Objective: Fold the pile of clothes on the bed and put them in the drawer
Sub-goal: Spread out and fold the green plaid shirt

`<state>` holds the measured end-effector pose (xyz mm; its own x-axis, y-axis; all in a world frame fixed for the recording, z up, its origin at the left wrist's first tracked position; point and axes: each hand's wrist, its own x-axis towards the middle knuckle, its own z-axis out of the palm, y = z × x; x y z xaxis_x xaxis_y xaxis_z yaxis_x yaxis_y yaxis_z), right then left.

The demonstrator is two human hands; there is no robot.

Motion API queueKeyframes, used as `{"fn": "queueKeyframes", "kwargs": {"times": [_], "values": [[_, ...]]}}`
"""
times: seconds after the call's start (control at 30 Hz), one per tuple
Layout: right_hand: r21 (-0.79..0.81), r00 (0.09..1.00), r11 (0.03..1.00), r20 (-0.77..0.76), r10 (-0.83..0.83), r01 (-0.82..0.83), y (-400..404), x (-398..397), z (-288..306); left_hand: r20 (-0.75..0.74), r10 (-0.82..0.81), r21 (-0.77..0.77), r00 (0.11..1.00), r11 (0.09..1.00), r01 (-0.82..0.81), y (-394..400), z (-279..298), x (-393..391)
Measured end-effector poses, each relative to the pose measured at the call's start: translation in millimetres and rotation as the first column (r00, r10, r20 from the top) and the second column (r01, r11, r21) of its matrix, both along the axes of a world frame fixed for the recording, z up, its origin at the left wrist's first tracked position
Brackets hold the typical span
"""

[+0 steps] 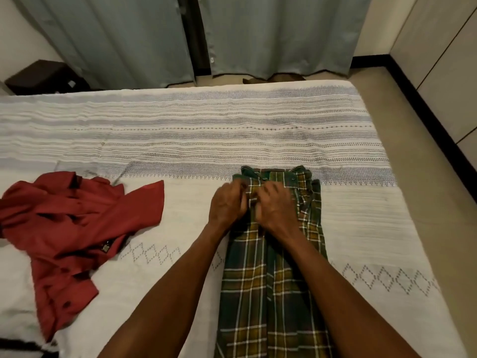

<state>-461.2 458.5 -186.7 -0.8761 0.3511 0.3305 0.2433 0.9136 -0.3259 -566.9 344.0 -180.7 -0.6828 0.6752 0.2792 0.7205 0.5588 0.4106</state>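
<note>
Both your hands are clamped on the plaid shirt (273, 275) near its collar, fingers curled into the cloth at the button line. Your left hand (227, 206) sits just left of that line, knuckles up, fingertips tucked under and pinching the fabric edge. Your right hand (277, 208) lies just beside it, nearly touching, with its fingers bent down and gripping the cloth from the other side. Both forearms reach in from the bottom of the view and converge at the shirt's upper part, wrists fairly straight.

Going left to right: a dark cabinet (46, 77) stands at the far left beyond the bed (180, 125). On the bed's left side lies the red shirt (74, 223), crumpled and unfolded, well apart from your hands. Right of it, under your hands, the plaid shirt lies lengthwise toward you, collar at the far end, its sides already turned in to a narrow strip. Grey curtains (134, 37) hang behind the bed, and bare floor (413, 120) runs along its right side, with pale cabinet doors (449, 60) at the far right.
</note>
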Motion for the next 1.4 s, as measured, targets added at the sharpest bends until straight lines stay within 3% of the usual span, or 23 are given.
{"fn": "queueKeyframes", "kwargs": {"times": [0.07,0.13,0.23,0.3,0.33,0.4,0.5,0.53,0.6,0.67,0.7,0.73,0.8,0.87,0.97,1.0,1.07,1.13,1.2,1.27,1.4], "values": [[0.008,0.98,0.98,0.043,0.196,-0.197,-15.7,23.5,2.0,0.026,-0.022,-0.013,0.999,1.0,0.023,-21.4,-5.1,17.6],[0.037,0.947,0.961,0.182,0.263,-0.274,-22.3,46.3,1.3,0.047,-0.058,-0.033,0.997,0.998,0.059,-41.7,-7.9,35.7],[0.08,0.939,0.997,0.345,-0.011,-0.018,-22.9,69.0,4.9,0.045,-0.168,-0.09,0.985,0.981,0.171,-67.6,-10.2,58.6],[0.072,0.942,0.991,0.311,-0.126,0.109,-30.1,82.6,10.9,0.026,-0.217,-0.089,0.976,0.972,0.218,-85.8,-13.7,71.9],[0.068,0.959,0.995,0.27,-0.085,0.069,-36.0,88.4,12.3,0.018,-0.221,-0.081,0.975,0.972,0.222,-93.3,-16.9,76.8],[0.041,0.961,0.984,0.227,0.158,-0.171,-56.5,105.6,17.1,0.01,-0.209,-0.066,0.978,0.976,0.209,-110.4,-16.2,91.7],[-0.032,0.832,0.897,0.36,0.422,-0.441,-88.8,136.7,20.7,-0.001,-0.206,-0.079,0.978,0.975,0.206,-133.6,-13.3,118.0],[-0.016,0.816,0.901,0.419,0.399,-0.433,-99.7,151.9,21.3,-0.006,-0.224,-0.08,0.975,0.972,0.223,-145.5,-9.7,132.5],[0.028,0.881,0.975,0.435,0.185,-0.219,-106.1,168.5,14.8,-0.028,-0.241,-0.09,0.97,0.967,0.238,-160.5,-6.2,153.0],[0.036,0.926,0.999,0.376,-0.014,0.001,-113.5,184.0,19.8,-0.035,-0.235,-0.106,0.971,0.967,0.23,-173.8,-0.4,174.9],[0.039,0.943,0.999,0.332,-0.005,-0.008,-123.8,194.2,26.6,-0.042,-0.237,-0.118,0.971,0.966,0.23,-182.9,4.4,189.7],[0.016,0.941,0.995,0.327,0.084,-0.094,-131.1,198.0,30.3,-0.046,-0.236,-0.133,0.971,0.965,0.228,-188.4,4.5,197.9],[-0.049,0.846,0.944,0.429,0.316,-0.328,-152.4,213.3,39.2,-0.044,-0.232,-0.132,0.972,0.966,0.224,-203.4,8.2,217.5],[-0.095,0.783,0.939,0.528,0.328,-0.33,-167.4,230.0,45.7,-0.02,-0.213,-0.107,0.977,0.972,0.209,-218.8,10.2,232.4],[-0.018,0.875,0.997,0.479,0.074,-0.074,-174.7,244.1,49.2,0.04,-0.164,-0.081,0.986,0.983,0.167,-243.5,10.3,248.0],[-0.005,0.893,0.998,0.446,0.054,-0.058,-179.4,246.7,53.6,0.073,-0.143,-0.066,0.987,0.987,0.148,-251.6,10.0,251.9],[-0.071,0.887,0.987,0.433,0.159,-0.143,-193.5,252.2,65.6,0.113,-0.119,-0.026,0.986,0.992,0.123,-268.7,14.8,264.1],[-0.126,0.797,0.971,0.555,0.239,-0.204,-211.8,260.6,74.6,0.093,-0.112,0.039,0.989,0.993,0.109,-286.4,17.6,279.6],[-0.051,0.814,0.996,0.575,0.089,-0.073,-219.6,266.1,73.1,0.097,-0.051,0.088,0.994,0.995,0.042,-303.9,19.2,293.9],[0.005,0.865,0.998,0.497,-0.061,0.067,-224.6,269.0,73.9,0.122,0.065,0.124,0.99,0.989,-0.08,-321.0,19.7,305.5],[-0.134,0.9,0.987,0.413,0.142,-0.094,-254.7,262.1,80.4,0.242,0.358,0.196,0.902,0.892,-0.407,-344.3,14.5,318.8]]}}
